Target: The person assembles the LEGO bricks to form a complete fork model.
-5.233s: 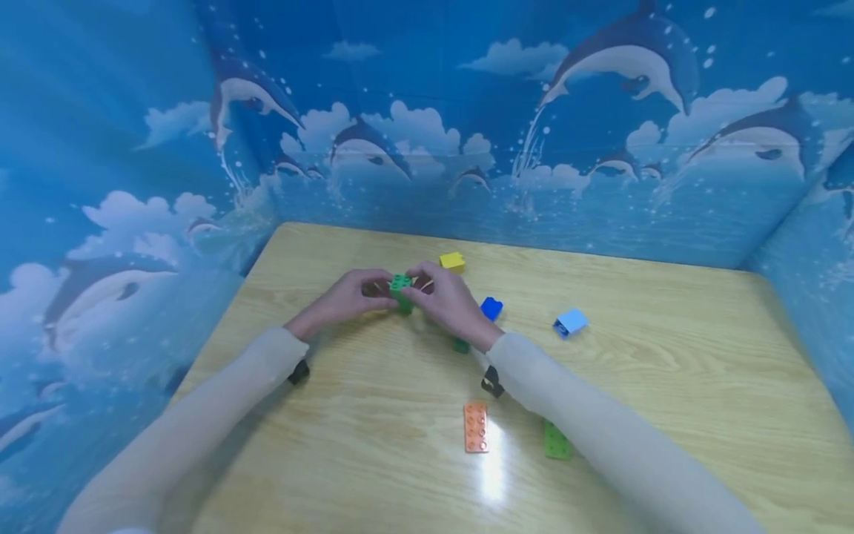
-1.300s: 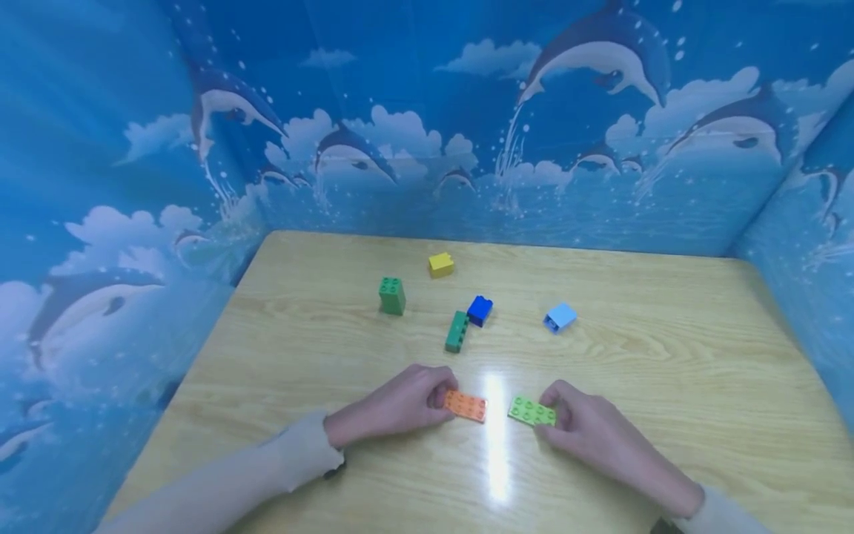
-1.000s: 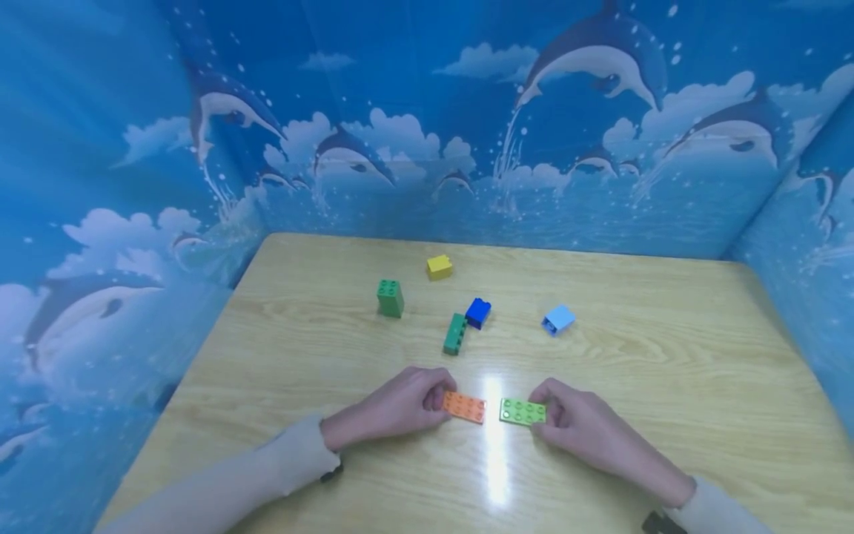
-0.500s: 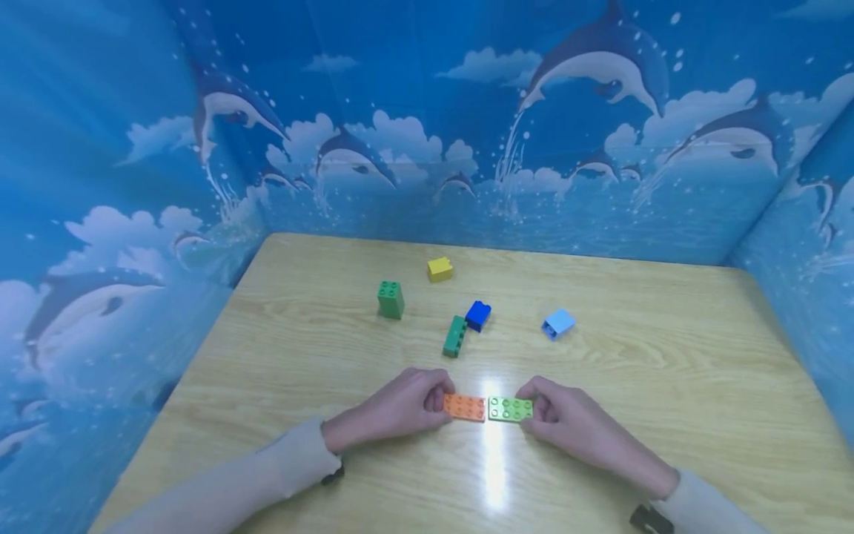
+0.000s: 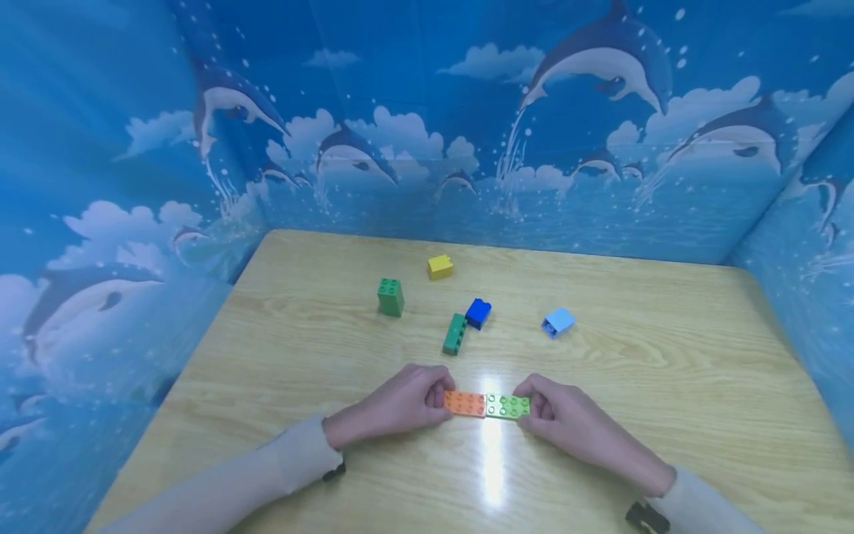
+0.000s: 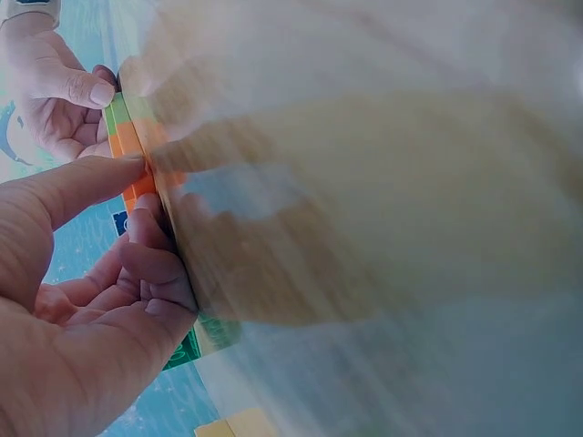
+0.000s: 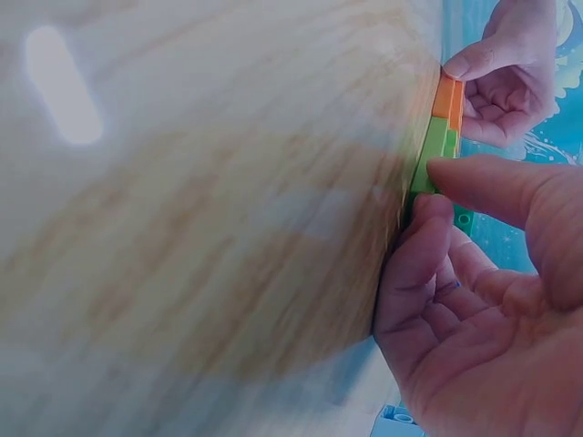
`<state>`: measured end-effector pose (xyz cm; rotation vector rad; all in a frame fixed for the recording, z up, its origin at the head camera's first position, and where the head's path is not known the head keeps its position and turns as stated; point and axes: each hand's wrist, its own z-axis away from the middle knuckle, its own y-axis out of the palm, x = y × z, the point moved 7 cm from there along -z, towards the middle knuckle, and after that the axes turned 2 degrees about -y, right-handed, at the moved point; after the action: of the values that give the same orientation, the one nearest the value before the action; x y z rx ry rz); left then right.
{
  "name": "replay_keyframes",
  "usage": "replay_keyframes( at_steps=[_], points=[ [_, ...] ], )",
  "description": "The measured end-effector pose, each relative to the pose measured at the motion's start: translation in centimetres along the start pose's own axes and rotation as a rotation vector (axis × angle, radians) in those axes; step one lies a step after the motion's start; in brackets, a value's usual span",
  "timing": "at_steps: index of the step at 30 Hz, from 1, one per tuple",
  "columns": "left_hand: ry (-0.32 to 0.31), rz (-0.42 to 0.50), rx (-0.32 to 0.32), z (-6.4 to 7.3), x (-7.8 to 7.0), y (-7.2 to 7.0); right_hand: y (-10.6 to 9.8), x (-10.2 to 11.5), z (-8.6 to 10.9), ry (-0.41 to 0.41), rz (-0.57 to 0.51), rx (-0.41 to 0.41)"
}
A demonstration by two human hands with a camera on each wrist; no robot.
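Observation:
My left hand [image 5: 412, 399] pinches the outer end of a flat orange building brick [image 5: 465, 403], studs up on the tabletop. From the other side my right hand [image 5: 563, 415] pinches a flat lime-green building brick [image 5: 507, 406] of the same two-row shape. The two bricks lie end to end in one line, their short edges meeting. In the left wrist view the thumb presses the orange brick's [image 6: 137, 155] long side, fingers tucked under the far side. The right wrist view shows the thumb against the lime-green brick [image 7: 432, 157] in the same manner.
Beyond the hands stands a tall green brick [image 5: 391, 297]. A dark green brick [image 5: 455, 334] lies on its side by a dark blue brick [image 5: 478, 314]. Yellow [image 5: 439, 267] and light blue bricks [image 5: 557, 322] sit farther out. A dolphin-print curtain [image 5: 427, 178] borders the wooden table [image 5: 667, 356].
Both hands came from the tall green brick to the flat bricks. The orange brick was turned sideways; the right hand slid the lime-green brick left until it met the orange one.

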<state>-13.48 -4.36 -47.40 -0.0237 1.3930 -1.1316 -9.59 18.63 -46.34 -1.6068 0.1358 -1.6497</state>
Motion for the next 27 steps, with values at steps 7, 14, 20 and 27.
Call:
replay_keyframes(
  at_steps=[7,14,20,27],
  points=[
    [-0.001,0.01,0.001,0.1,0.12,-0.06,0.03,-0.07,-0.07,0.003,0.005,0.01],
    [0.007,0.042,0.009,-0.12,0.27,0.2,-0.24,-0.11,0.02,0.007,0.009,0.021],
    [-0.021,0.022,0.005,-0.08,-0.08,0.05,-0.35,-0.05,-0.01,0.0,0.011,0.023],
    [-0.037,0.003,0.018,0.09,0.04,-0.12,-0.43,-0.18,-0.21,0.022,-0.003,0.045]
  ],
)
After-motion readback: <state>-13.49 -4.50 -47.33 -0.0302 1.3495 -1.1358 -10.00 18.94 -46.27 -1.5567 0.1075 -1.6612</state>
